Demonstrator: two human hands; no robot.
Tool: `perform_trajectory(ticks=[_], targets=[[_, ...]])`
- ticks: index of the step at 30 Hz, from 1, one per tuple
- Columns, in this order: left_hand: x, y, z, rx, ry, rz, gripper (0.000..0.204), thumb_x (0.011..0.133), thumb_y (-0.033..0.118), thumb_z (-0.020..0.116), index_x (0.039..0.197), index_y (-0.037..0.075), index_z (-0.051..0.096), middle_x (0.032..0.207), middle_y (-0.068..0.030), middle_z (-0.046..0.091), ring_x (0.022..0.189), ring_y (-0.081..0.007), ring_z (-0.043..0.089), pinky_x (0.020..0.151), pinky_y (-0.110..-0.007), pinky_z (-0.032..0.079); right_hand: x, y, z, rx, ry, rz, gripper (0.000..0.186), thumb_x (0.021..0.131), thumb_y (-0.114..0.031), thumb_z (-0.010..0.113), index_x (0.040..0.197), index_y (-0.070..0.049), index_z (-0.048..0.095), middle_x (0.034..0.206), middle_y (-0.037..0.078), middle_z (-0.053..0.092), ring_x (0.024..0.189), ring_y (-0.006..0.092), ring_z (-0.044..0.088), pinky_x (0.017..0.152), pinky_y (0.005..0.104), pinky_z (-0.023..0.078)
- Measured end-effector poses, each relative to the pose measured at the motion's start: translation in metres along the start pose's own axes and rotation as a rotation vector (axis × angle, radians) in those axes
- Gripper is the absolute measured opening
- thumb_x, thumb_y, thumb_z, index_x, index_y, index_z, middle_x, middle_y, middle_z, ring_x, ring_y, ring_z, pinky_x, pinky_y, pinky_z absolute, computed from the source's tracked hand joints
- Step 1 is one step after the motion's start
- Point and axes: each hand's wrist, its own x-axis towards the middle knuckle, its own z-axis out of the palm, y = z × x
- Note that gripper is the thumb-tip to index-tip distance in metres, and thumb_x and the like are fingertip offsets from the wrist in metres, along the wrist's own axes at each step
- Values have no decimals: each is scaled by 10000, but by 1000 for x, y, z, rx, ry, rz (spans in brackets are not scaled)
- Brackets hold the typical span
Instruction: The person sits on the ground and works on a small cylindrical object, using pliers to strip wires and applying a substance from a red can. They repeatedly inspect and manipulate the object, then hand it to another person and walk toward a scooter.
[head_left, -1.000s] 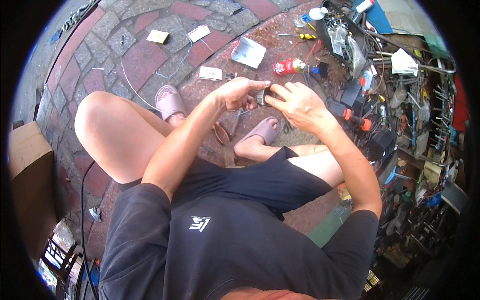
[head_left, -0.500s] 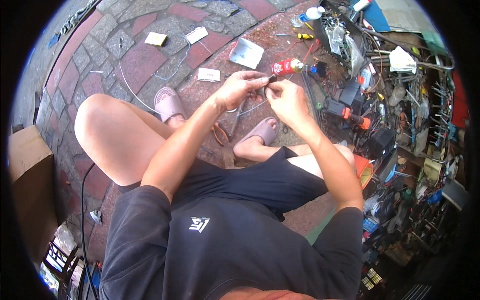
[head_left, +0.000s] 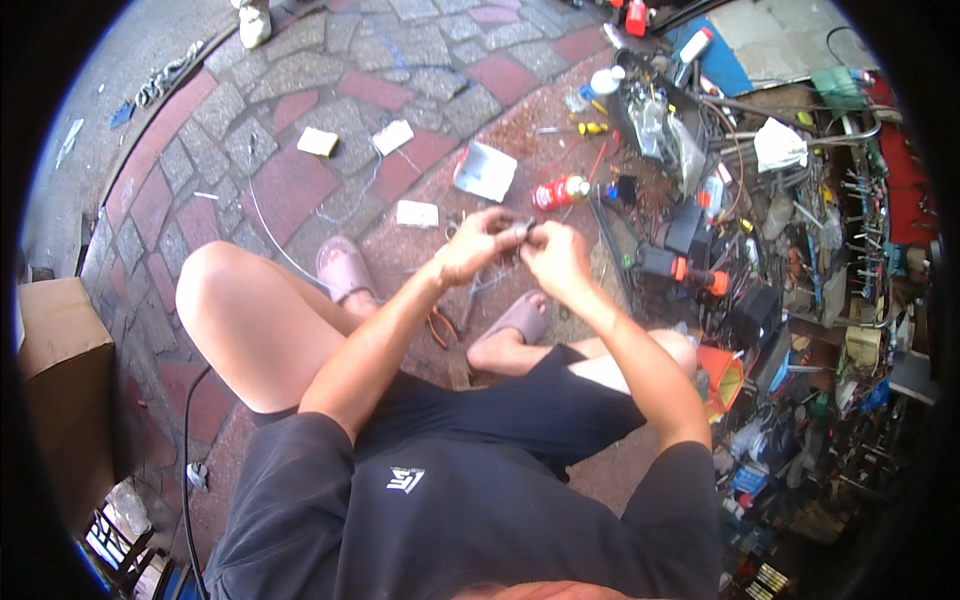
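Forearms are slanting inward, elbows bending. Left hand and right hand are meeting just beyond the right sandal, knuckles facing up. Thumb and fingertips of each are pinching a dark part; curl of the remaining fingers: cannot tell. Part is sitting between both sets of fingertips, looking small and slim. Fingers are covering its ends; blur is obscuring its outline. Farther out, a red can is lying near a white box.
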Motion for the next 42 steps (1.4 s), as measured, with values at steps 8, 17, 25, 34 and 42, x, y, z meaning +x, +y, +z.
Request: perform_trajectory(ticks=[8,17,25,34,42], targets=[[-4,10,1,-69,-43,115,562,905,127,805,1393,20,548,1227,-90,660,1131,-173,637,943,-323,538,6,21,7,188,-34,126,221,855,-232,768,796,-22,733,762,131,719,685,270,694,660,429,526],[-6,10,0,-117,-16,-84,502,961,201,756,1373,0,550,1112,-101,683,980,-189,692,792,-332,600,1,2,-11,104,-155,143,223,866,-234,740,924,-24,787,783,160,737,672,263,718,670,407,548],[-9,4,-2,-299,-8,-41,444,971,162,729,1349,-8,571,1196,-106,667,1005,-205,692,818,-351,605,-8,-12,-17,-71,60,-260,124,843,-168,776,862,-46,765,830,143,701,789,331,704,712,449,550],[-7,-5,7,-113,0,42,478,948,176,761,1349,2,567,1090,-125,693,911,-190,704,772,-326,590,8,21,8,525,-184,477,204,882,-142,793,809,42,742,728,82,720,611,110,635,553,286,475],[-7,8,5,-198,36,-86,471,946,223,760,1319,-13,593,1070,-127,721,844,-194,723,702,-314,587,-10,-8,-19,-141,7,-187,144,860,-153,761,951,-50,803,896,154,765,811,344,738,760,402,574]])
